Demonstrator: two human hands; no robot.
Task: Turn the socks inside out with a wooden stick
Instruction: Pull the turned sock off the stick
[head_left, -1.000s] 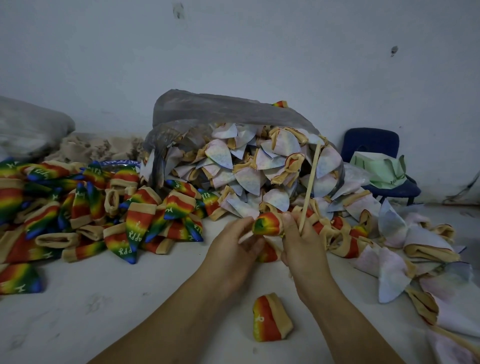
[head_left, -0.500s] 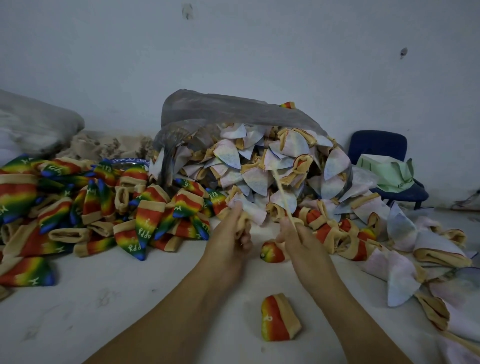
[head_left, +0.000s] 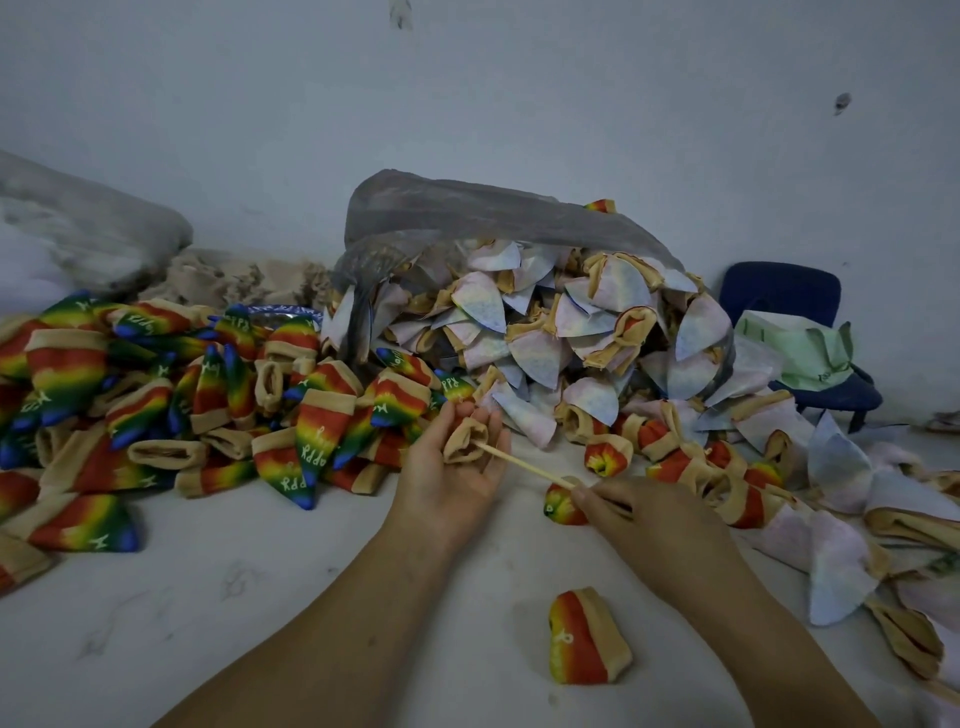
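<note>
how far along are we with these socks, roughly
Done, apparently: the rainbow pile on the left, bright print outward. In hand: the left hand holds a tan-cuffed sock while the right hand holds the wooden stick, tip at its opening. Left: the pale heap spilling from the plastic bag, which looks about as large as the finished pile. Roughly halfway, at a guess.

We cannot see the far tip of the thin wooden stick: it vanishes inside the bunched tan sock held by the left hand, whose fingers cover part of that sock. The stick's near end is buried in the right hand's curled fingers. Just behind that grip, a small rainbow sock is half hidden. Both forearms are cut off by the bottom edge. Left of the left grip, the heap of rainbow-striped socks runs off the side edge.
</note>
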